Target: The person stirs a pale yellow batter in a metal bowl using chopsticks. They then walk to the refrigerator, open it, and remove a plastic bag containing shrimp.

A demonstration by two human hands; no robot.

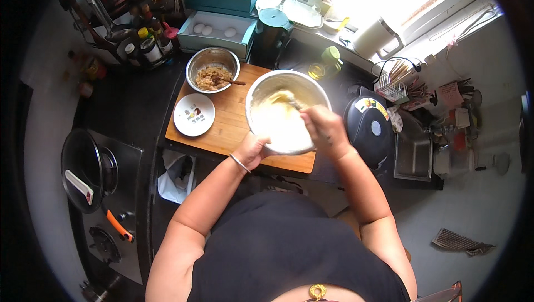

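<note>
A large metal mixing bowl [257, 82] is tipped slightly toward me over the right part of a wooden cutting board [233, 118]. White flour and a yellowish, wet-looking mixture [278, 102] lie inside it. My left hand [253, 149] grips the near left rim, thumb over the edge. My right hand [325, 129] is closed around a thin greyish utensil [295, 103] that reaches into the mixture; its exact kind is too blurred to tell. Left of the bowl are a smaller metal bowl [192, 65] of brownish filling with a brown-handled utensil in it, and a white plate [189, 127].
On the right stand a black rice cooker [364, 135] and a sink [414, 154]. Behind are an egg box [192, 42], a blue-lidded pitcher [272, 21], an oil bottle [331, 57] and a kettle [375, 38]. A frying pan [75, 163] rests on the stove at left.
</note>
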